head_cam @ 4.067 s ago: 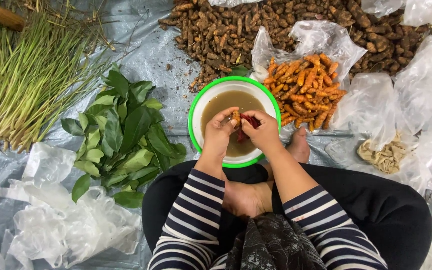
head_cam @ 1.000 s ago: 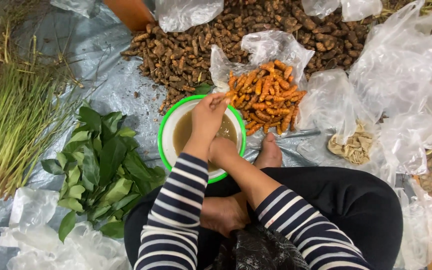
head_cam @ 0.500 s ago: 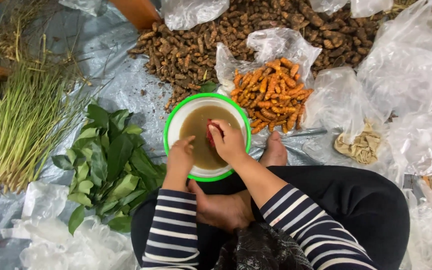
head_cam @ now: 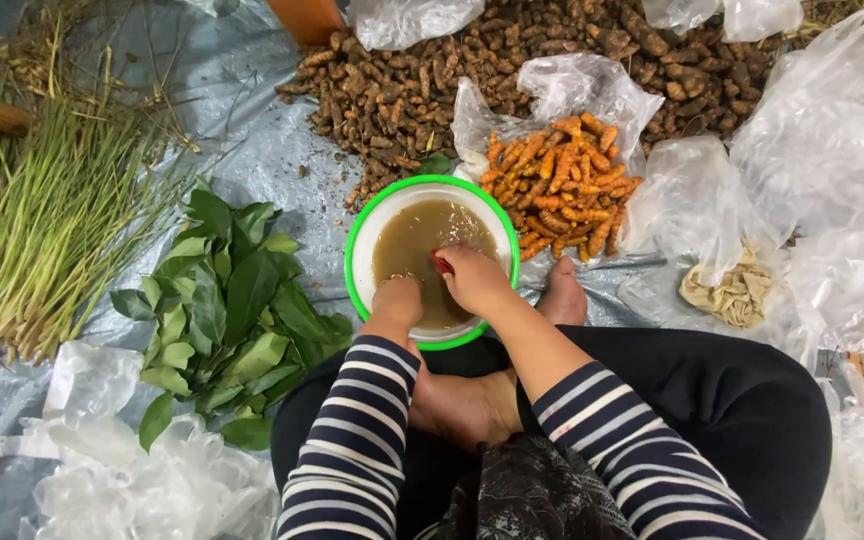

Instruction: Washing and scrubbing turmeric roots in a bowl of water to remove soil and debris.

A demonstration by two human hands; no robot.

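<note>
Sitting cross-legged on the grey plastic sheet (head_cam: 282, 150), the person dipped both hands into the green-rimmed white bowl of murky brown water (head_cam: 430, 258): left hand (head_cam: 397, 300) curled at the near edge, its grip unclear; right hand (head_cam: 475, 278) pinching a small red-handled tool (head_cam: 441, 263), peeled orange roots (head_cam: 557, 185) just beside.

The bowl (head_cam: 432, 262) sits between the leaves (head_cam: 227, 310) on its left and the peeled roots (head_cam: 562, 185) on its right, with the unpeeled roots (head_cam: 512, 55) behind.
</note>
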